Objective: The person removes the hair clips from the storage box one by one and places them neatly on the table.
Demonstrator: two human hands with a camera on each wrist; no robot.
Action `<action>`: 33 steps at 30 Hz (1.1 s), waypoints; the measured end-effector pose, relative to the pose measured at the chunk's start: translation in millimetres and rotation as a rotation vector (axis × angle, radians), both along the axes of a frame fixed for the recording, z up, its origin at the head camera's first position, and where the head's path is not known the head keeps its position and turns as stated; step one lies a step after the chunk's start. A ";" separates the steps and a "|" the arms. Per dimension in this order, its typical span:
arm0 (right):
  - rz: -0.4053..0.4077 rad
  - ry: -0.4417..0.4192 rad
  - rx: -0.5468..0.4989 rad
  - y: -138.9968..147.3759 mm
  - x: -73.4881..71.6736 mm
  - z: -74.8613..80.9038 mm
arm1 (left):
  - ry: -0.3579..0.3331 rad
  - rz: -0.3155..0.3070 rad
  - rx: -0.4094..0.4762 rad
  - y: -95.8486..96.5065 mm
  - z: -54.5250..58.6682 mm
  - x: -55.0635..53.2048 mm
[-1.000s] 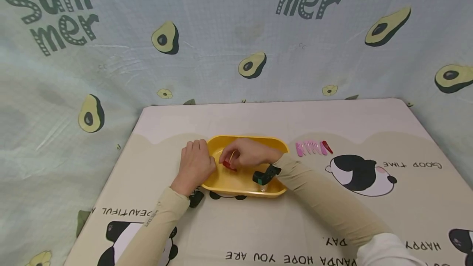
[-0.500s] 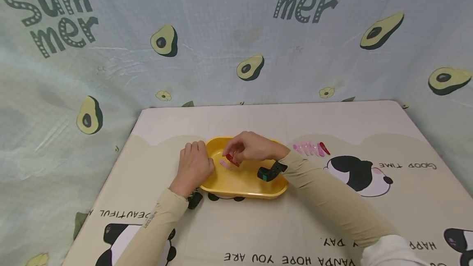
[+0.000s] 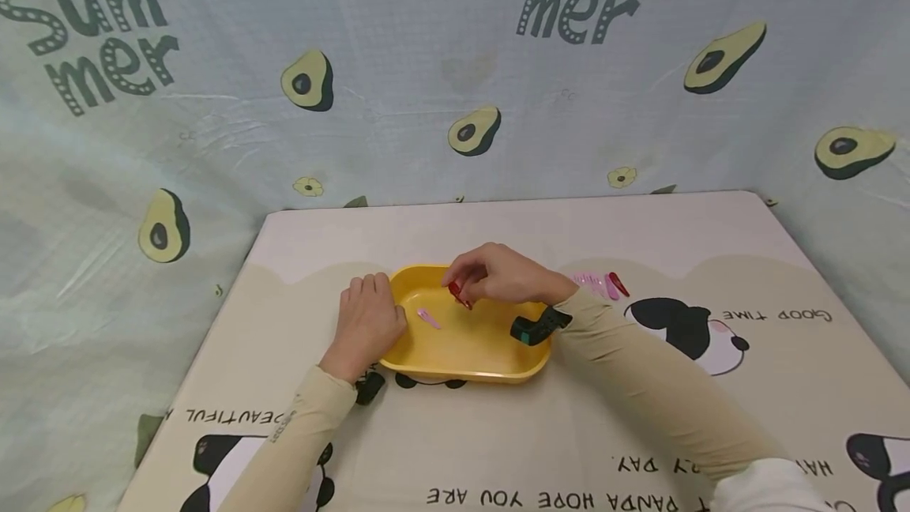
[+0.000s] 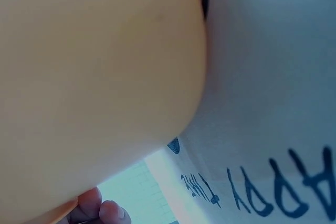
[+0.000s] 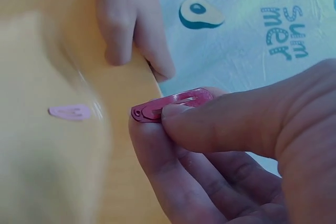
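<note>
A yellow tray (image 3: 462,350) sits on the table, and my left hand (image 3: 366,324) holds its left rim with the fingers over the edge. Thumb and index finger of my right hand (image 3: 506,275) pinch a red snap hair clip (image 5: 170,102), raised above the tray. One pink hair clip (image 3: 429,319) lies on the tray floor near the left end, also visible in the right wrist view as a pink clip (image 5: 69,112). A large blurred beige surface fills much of the left wrist view, with fingertips (image 4: 113,212) below it.
Right of the tray, several pink hair clips (image 3: 593,283) lie in a row, with another red clip (image 3: 618,284) at its right end. Panda prints and lettering cover the tablecloth (image 3: 540,433). A curtain with avocado prints (image 3: 398,62) hangs behind the table.
My right hand has lifted the red clip up and to the right inside the tray area, uncovering the pink clip. My left hand keeps its hold on the rim.
</note>
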State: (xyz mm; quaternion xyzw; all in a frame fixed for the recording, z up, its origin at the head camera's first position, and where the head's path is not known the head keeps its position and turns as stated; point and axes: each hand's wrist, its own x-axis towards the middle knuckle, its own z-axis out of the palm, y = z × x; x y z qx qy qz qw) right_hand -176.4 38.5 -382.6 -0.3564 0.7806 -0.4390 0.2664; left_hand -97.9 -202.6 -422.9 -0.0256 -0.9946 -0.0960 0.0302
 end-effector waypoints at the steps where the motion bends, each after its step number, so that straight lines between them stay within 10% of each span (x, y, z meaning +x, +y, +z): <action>1: -0.010 0.006 -0.001 2.7 -0.4 0.2 | 0.002 -0.001 -0.001 0.0 -0.3 -0.3; 33: -0.382 0.054 0.012 103.0 -4.3 -6.8 | -0.029 0.016 0.001 3.5 2.6 1.3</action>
